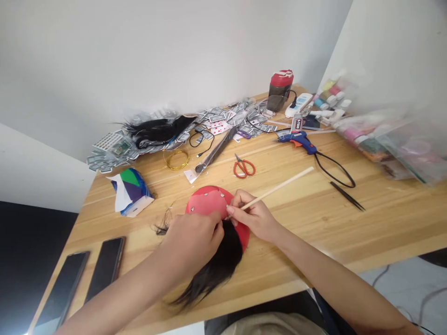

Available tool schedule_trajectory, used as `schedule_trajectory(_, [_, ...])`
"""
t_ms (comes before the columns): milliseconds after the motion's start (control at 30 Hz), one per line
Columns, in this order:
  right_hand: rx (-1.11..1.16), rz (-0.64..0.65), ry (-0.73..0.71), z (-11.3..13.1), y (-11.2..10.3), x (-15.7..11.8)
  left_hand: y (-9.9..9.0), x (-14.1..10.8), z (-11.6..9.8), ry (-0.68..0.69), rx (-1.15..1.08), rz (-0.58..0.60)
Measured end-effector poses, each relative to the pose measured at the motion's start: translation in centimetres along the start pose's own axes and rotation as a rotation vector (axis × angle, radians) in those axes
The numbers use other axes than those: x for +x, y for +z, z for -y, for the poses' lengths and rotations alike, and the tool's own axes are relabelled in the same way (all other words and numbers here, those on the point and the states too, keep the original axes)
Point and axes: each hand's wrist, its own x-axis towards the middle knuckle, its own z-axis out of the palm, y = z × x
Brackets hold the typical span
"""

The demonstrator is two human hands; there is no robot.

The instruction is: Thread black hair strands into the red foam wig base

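Observation:
A round red piece [206,200] with small pale bits around its edge lies flat on the wooden table. Long black hair [223,256] spreads over its lower part and hangs toward the table's front edge. Bent over the top of the hair, my left hand [195,235] is closed, its fingertips pressing the strands against the red surface. My right hand [253,216] pinches a slim wooden stick [279,188], whose lower tip meets the red piece close to my left fingers. What exactly lies under the left fingertips is hidden.
Red-handled scissors [244,167] lie beyond the red piece. A blue glue gun [298,141] and black tweezers [347,196] are to the right. Two phones [106,265] lie left, near a tissue pack [131,191]. Scattered playing cards [218,126] line the wall.

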Motion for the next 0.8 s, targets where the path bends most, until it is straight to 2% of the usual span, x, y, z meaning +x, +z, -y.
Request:
schedule_trajectory(433, [0.067,-0.003,0.035,0.3,0.3,0.3,-0.6,-0.6,-0.4,0.050,0.140,0.047])
schedule_trajectory(800, [0.080,-0.014,0.069,0.2,0.2,0.2,-0.1,-1.1,1.5,0.170,0.104,0.002])
